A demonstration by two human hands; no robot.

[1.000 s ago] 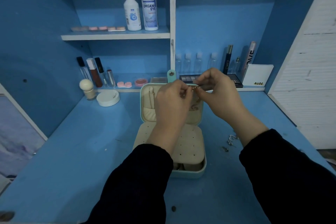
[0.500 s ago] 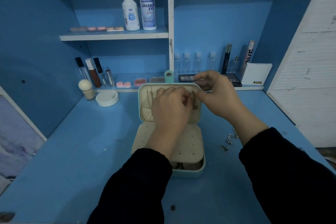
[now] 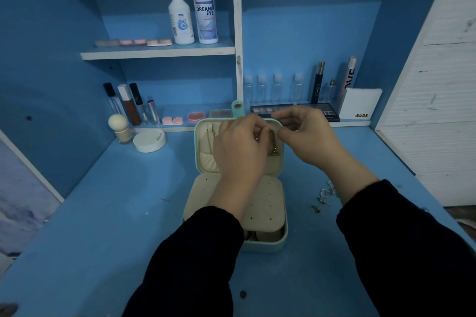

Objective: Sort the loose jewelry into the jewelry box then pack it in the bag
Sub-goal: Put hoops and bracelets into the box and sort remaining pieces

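Here, left hand (image 3: 239,152) and right hand (image 3: 309,136) seemingly pinch a chain (image 3: 273,146) (inside jewelry box (image 3: 279,246)).

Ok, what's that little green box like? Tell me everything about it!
The box is small, square with rounded corners, mint green outside and cream inside, like soft leather. It sits open on the desk, its lid standing up at the back with a snap tab on top. A cream panel dotted with tiny holes covers the base. The left hand and right hand pinch a gold chain at the lid's lining.
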